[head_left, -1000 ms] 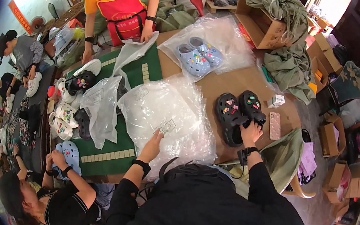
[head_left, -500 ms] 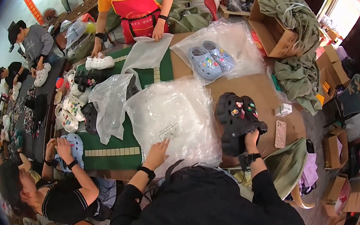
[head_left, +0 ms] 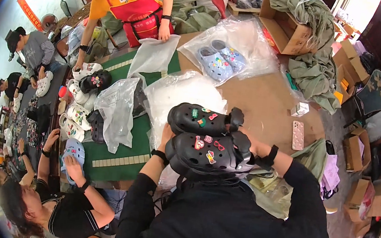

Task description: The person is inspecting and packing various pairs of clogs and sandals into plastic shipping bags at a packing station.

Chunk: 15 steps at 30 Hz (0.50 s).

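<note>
A pair of black clogs [head_left: 212,154] with colourful charms is lifted close in front of me, toes pointing left. My right hand [head_left: 251,144] grips the pair at the heel straps, its fingers partly hidden behind them. At the toe end, my left hand [head_left: 167,137] is closed on the clogs, most of its fingers out of sight behind the shoes. Beneath and beyond the pair lie clear plastic bags [head_left: 189,89] on the table. Farther off, light blue clogs [head_left: 220,61] with charms rest on another clear plastic bag [head_left: 266,49].
A phone [head_left: 297,135] and a small white box [head_left: 300,109] lie on the table's right side. White and black clogs crowd the green mat's [head_left: 117,152] left edge. A co-worker in a red apron [head_left: 138,19] stands across; another at left handles a blue clog [head_left: 73,153].
My right hand has brought the black clogs left and nearer, turning them sideways over the plastic bags. My left hand has gone from lying on the bags to holding the toe end.
</note>
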Tool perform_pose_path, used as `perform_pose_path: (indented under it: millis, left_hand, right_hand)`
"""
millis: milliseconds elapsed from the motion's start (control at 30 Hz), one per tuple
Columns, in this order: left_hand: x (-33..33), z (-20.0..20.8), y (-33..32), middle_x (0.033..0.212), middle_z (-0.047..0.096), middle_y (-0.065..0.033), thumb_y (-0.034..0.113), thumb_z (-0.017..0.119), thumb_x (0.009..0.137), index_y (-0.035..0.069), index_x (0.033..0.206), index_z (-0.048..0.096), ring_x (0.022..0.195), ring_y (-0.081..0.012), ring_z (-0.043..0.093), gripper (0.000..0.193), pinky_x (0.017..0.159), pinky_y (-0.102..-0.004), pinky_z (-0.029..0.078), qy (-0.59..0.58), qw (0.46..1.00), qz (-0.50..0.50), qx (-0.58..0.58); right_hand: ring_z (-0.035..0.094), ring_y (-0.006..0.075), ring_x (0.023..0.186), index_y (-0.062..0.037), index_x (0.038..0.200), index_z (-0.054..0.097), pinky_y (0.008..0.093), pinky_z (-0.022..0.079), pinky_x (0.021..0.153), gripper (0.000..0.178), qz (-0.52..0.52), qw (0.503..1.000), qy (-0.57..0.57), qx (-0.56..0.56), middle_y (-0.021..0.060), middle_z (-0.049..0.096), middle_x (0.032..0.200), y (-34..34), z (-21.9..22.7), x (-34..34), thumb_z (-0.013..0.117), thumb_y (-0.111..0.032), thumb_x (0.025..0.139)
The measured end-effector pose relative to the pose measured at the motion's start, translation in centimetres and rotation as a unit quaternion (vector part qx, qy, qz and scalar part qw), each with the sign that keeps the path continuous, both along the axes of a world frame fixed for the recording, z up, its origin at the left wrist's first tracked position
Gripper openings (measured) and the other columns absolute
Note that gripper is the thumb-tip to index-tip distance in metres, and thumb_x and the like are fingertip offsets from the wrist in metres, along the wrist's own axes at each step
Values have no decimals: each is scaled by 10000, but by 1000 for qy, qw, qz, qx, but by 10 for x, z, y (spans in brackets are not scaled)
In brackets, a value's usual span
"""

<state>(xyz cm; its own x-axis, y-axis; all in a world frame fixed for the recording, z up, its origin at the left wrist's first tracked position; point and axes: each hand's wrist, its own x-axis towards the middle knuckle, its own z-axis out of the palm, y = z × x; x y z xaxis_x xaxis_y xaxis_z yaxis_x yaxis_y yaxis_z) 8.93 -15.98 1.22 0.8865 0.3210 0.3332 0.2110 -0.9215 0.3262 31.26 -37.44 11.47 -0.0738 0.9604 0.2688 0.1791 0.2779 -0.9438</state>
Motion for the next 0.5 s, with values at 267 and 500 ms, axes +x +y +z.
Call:
perform_pose_path:
  millis: [267, 500]
  left_hand:
    - [-10, 21, 21, 1281, 421, -90, 178, 533, 752, 115, 1318, 313, 852, -281, 499, 610, 689, -376, 395, 33, 994, 96, -35]
    - [-18, 33, 15, 1322, 341, -114, 121, 534, 737, 109, 1365, 223, 728, -316, 521, 701, 646, -412, 419, 51, 992, 98, -61]
  right_hand:
    - [521, 162, 968, -10, 1197, 420, 299, 432, 835, 477, 14, 989, 99, -105, 91, 534, 1103, 11, -14, 1, 595, -118, 766]
    - [534, 175, 935, -3, 1164, 441, 301, 435, 818, 447, -68, 981, 138, -120, 88, 552, 1062, -5, -30, 18, 595, -109, 758]
